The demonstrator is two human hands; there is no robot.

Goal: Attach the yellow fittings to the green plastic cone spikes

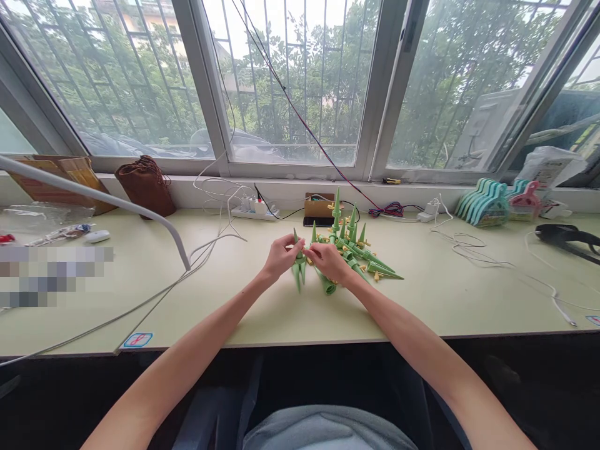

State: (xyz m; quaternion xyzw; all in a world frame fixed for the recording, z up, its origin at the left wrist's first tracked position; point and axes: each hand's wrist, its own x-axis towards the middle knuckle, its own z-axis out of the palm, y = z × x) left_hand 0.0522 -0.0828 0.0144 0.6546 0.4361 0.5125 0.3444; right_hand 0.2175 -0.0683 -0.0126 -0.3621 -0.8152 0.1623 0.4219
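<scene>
Slightly left of the pile, my left hand (pixel 281 255) is closed around a green plant watering spike (pixel 295 235), whose tip points up between the fingers. My right hand (pixel 328 259) meets it with thumb and fingers pinched together near a small yellow part, perhaps the spike's valve; the fingers hide most of it. Below the left hand, more green spikes (pixel 298 276) lie with their points toward me. Under the right hand an open round spike end (pixel 330 289) faces me. Beyond and right of it sits a pile of green spikes (pixel 360 252) with yellow valves, some upright.
Behind the pile stand a small cardboard box (pixel 319 205) and a dark phone-like slab (pixel 319 221). A power strip (pixel 255 212) and loose white cables (pixel 206 244) lie to the left. Teal hangers (pixel 482 203) and a black object (pixel 567 235) are at right. Windows line the back.
</scene>
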